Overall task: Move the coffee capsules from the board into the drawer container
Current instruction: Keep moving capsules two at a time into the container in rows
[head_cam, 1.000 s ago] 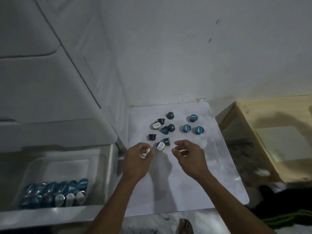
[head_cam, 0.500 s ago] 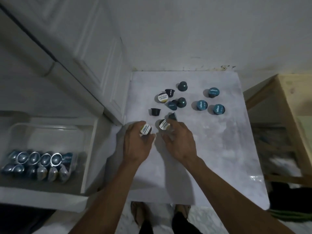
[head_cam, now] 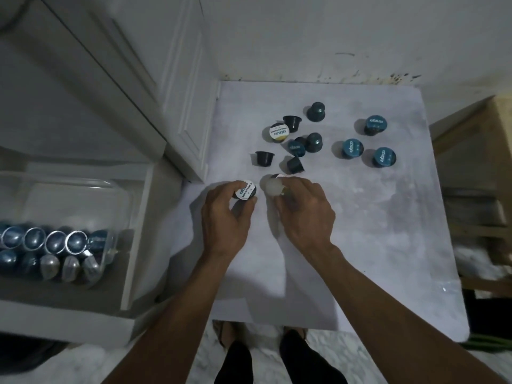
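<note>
Our left hand still pinches a white-lidded capsule just above the board, while our right hand has now curled round a second capsule, lifted since half a second ago. Ten capsules stay scattered on the board; the drawer container at left holds others

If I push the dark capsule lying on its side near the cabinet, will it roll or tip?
The dark capsule lies on its side, so it would probably roll. Its body tapers, so it would likely curve rather than go straight. It looks small and rigid, probably light, and the white board seems smooth, so it may also slide.
</note>
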